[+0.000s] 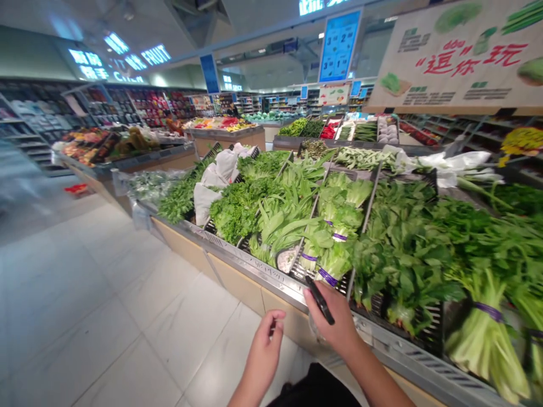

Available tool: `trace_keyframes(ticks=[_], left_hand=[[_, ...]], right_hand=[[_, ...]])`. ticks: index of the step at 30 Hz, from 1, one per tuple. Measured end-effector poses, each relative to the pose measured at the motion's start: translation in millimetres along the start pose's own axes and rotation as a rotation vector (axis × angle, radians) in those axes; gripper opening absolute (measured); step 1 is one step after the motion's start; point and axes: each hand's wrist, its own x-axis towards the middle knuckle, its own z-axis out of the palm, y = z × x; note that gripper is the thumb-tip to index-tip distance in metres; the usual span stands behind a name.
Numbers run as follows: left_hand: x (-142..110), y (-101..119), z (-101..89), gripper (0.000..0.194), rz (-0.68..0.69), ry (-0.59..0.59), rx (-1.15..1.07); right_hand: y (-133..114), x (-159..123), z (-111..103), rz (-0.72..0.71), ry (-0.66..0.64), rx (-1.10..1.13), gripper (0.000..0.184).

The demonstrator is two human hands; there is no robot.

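My right hand point(337, 316) is closed around a black marker point(320, 302), just in front of the metal edge of the vegetable stand. Something clear and shiny shows beneath that hand, too blurred to name. To its left, my left hand point(265, 345) has its fingers curled toward the thumb; a small dark spot shows between them, and I cannot make out whether it is an object. Handwritten marks run along the metal edge point(271, 275). Behind my right hand lie lettuce bunches point(339, 263) tied with purple bands. Loose long-leaf greens point(288, 217) fill the section beside them.
Dark leafy greens point(403, 243) and a banded celery bunch point(487, 333) lie to the right. White bags point(207, 195) sit among greens at the left. Pale floor tiles point(139, 316) stretch along the stand. A large sign point(458, 62) hangs above the right side.
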Motion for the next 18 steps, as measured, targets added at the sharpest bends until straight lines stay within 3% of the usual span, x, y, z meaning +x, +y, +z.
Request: trace_keyframes(ticks=[4,10,15,18], left_hand=[[-6.5,-5.9,-17.8,0.032,-0.053,0.103,-0.017],[-5.1,-14.3,-34.4,0.036,-0.135,0.177,-0.014],[20.3,-18.5,-52.7,0.041,-0.152,0.190,-0.009],[48.5,-18.8,-70.5,0.043,-0.183,0.195,0.028]], right_hand=[[12.3,23.6,1.7,0.036,0.078,0.081,0.029],[13.1,59.3,18.9,0.030,0.054,0.170,0.031],[-8.9,83.3,57.8,-0.079,-0.114,0.209,0.028],[-2.5,107.3,76.0,0.017,-0.041,0.250,0.029]])
